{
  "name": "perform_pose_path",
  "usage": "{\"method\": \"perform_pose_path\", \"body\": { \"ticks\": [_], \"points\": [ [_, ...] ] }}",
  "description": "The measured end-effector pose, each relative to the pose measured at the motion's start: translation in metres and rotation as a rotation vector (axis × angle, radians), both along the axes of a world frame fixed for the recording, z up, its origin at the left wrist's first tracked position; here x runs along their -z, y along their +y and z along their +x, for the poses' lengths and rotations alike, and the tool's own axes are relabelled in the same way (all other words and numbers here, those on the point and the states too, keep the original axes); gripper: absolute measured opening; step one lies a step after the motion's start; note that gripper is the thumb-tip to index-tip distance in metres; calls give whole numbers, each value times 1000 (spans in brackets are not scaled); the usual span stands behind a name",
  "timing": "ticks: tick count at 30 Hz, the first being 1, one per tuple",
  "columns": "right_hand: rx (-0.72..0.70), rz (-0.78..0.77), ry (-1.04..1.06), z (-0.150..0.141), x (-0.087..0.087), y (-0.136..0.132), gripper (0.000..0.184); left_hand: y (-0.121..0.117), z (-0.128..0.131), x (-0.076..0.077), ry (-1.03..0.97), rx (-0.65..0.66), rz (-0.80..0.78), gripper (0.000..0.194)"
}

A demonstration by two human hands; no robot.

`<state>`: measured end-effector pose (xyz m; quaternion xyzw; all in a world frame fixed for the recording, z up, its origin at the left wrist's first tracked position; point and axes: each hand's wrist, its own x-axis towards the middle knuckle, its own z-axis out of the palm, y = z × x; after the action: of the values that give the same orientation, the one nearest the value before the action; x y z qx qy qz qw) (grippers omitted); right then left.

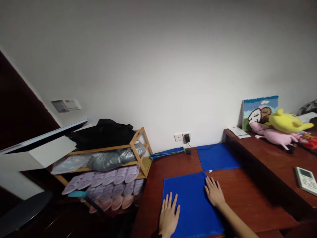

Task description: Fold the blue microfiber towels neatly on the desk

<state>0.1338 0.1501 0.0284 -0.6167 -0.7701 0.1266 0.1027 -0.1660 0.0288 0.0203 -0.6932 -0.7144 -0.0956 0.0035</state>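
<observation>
Head view: left hand [169, 215] flat on left edge of blue square pad [192, 206], fingers spread; right hand [214, 191] flat on pad's right edge. Both grips open, nothing clamped. Pad lies near on wooden tabletop [237, 198]. Second blue pad [218, 157] farther right, just beyond first. Folded blue cloth [167, 153] at far wall. Bamboo shoe rack [141, 155] with lilac slippers [109, 177] left of tabletop.

We note matt blue cloth mat [190, 206], glossy reddish wood desk [235, 201], pale smooth wood rack [146, 168], fuzzy plush toy [287, 121], smooth plastic remote [306, 180].
</observation>
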Motion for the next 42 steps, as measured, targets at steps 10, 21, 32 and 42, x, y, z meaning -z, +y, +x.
{"method": "perform_pose_path", "body": {
  "ticks": [10, 21, 32, 42],
  "points": [
    [-30, -16, 20, -22, 2, 29, 68, -14, -9, 0, 11, -15, -17, 57],
    [-48, -29, 23, -18, 13, 33, 70, 99, 107, -20, -95, 216, 54, 55],
    [-47, -1, 18, -16, 26, 33, 72, 104, 18, -5, -43, -2, -34, 61],
    [-35, -11, -7, -17, 19, 32, 71, 98, -44, -12, 18, -89, -25, 61]
  ]
}}
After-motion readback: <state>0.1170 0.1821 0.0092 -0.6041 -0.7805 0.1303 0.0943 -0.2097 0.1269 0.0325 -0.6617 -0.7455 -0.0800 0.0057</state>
